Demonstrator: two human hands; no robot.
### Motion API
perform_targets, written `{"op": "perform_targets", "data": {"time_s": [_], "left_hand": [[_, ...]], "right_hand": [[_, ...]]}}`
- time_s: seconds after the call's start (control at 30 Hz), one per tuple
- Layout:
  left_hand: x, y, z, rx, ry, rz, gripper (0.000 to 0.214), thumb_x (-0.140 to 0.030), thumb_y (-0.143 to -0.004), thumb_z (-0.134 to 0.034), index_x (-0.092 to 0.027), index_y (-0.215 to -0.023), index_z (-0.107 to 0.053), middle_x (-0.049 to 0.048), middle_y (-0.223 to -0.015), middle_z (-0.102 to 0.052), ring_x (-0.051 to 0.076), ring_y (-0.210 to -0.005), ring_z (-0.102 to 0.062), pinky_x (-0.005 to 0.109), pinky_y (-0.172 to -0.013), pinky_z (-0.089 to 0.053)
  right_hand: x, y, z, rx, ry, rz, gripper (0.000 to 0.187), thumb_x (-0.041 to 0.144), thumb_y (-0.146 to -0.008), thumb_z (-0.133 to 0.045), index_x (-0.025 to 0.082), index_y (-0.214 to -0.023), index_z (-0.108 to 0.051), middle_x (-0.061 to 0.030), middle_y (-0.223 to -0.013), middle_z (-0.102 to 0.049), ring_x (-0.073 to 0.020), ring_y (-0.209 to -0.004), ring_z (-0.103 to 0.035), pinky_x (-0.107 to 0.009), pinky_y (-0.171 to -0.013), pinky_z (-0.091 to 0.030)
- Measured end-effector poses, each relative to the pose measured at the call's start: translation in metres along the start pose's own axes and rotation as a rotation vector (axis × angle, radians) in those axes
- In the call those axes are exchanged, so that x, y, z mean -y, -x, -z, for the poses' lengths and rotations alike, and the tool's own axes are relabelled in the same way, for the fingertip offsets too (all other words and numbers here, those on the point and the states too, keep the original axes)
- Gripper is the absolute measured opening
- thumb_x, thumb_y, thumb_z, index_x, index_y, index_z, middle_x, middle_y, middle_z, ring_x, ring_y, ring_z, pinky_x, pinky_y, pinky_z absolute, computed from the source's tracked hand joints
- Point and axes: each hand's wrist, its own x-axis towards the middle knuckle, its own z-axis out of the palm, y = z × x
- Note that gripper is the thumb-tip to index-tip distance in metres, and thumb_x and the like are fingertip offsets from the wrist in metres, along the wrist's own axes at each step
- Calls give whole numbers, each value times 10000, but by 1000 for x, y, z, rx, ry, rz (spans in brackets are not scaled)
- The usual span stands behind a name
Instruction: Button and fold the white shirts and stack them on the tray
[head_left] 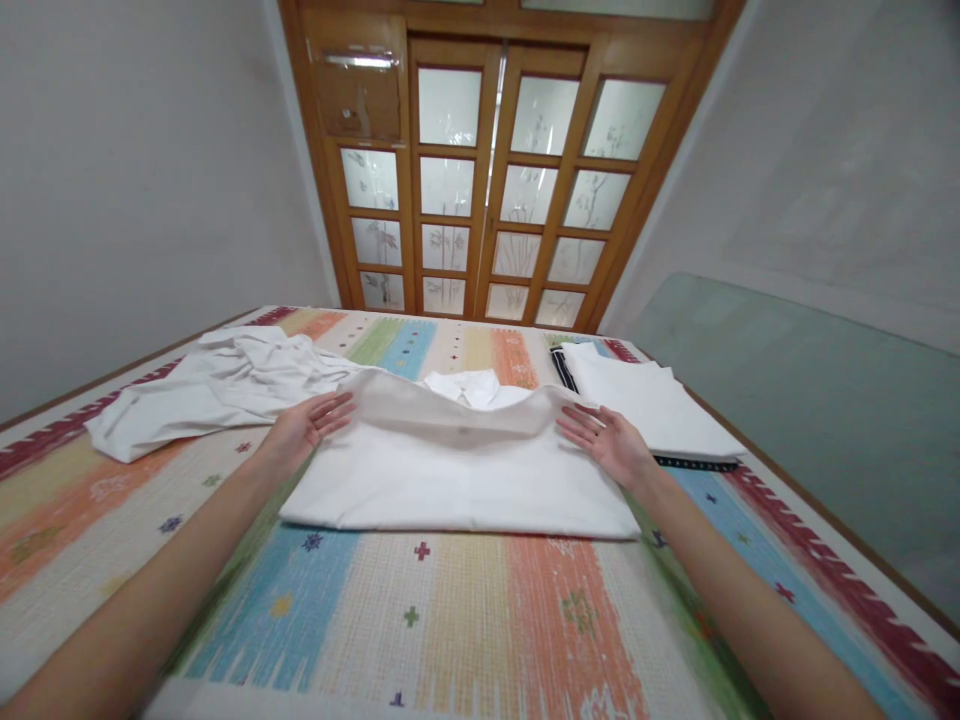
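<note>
A white collared shirt [465,480], folded into a wide rectangle, lies in front of me. Its upper layer is raised and sags in the middle, with the collar [463,386] showing behind it. My left hand [313,418] holds this layer at its left end, fingers stretched toward the cloth. At the right end, my right hand [606,440] holds the same layer between thumb and fingers. Exactly where the cloth sits between the fingertips is partly hidden.
A crumpled white garment [225,385] lies at the left. To the right is a stack of folded white clothes [652,400] with dark edges beneath. Everything rests on a colourful striped cover [465,620]. A greenish panel [795,410] stands along the right side.
</note>
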Motion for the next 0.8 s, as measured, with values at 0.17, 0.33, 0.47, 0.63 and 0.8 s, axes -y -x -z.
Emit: {"op": "perform_targets", "data": {"time_s": [0.17, 0.33, 0.47, 0.63, 0.8], "left_hand": [[26, -17, 3, -37, -332, -75, 321, -301, -661, -652, -138, -935, -616, 120, -1031, -695, 200, -750, -686, 319, -688, -554], [36, -22, 13, -97, -1057, -318, 416, -380, -686, -606, -135, -1021, -640, 119, -999, -696, 251, -818, -668, 346, -780, -505], [33, -23, 9, -100, -1381, -399, 436, -413, -771, -516, -112, -1067, -628, 169, -1065, -679, 303, -994, -635, 352, -871, -470], [30, -23, 3, -116, -1582, -318, 411, -369, -842, -452, -75, -1069, -629, 182, -1037, -682, 311, -1014, -625, 366, -887, -458], [32, -25, 3, -169, -1633, -382, 369, -344, -866, -449, -81, -1038, -643, 181, -1031, -675, 305, -1037, -616, 367, -909, -452]], "right_hand": [[-21, -15, 7, -184, 433, 190, 254, 339, -791, -553, 260, -1023, -618, -45, -1154, -682, -212, -1113, -617, -380, -961, -505], [-42, -11, 17, -189, 1192, 534, 393, 299, -766, -542, 182, -1136, -606, -120, -1221, -634, -296, -1203, -524, -476, -1087, -341], [-53, -6, 15, -176, 1460, 732, 404, 222, -784, -478, 124, -1165, -569, -178, -1186, -624, -322, -1155, -533, -480, -1035, -367], [-54, -9, 14, -287, 1549, 855, 352, 173, -784, -453, 108, -1113, -558, -172, -1084, -626, -302, -1028, -562, -444, -916, -428], [-45, -20, 11, -342, 1518, 852, 355, 155, -759, -485, 126, -1104, -560, -145, -1045, -594, -277, -945, -551, -410, -894, -430]]}}
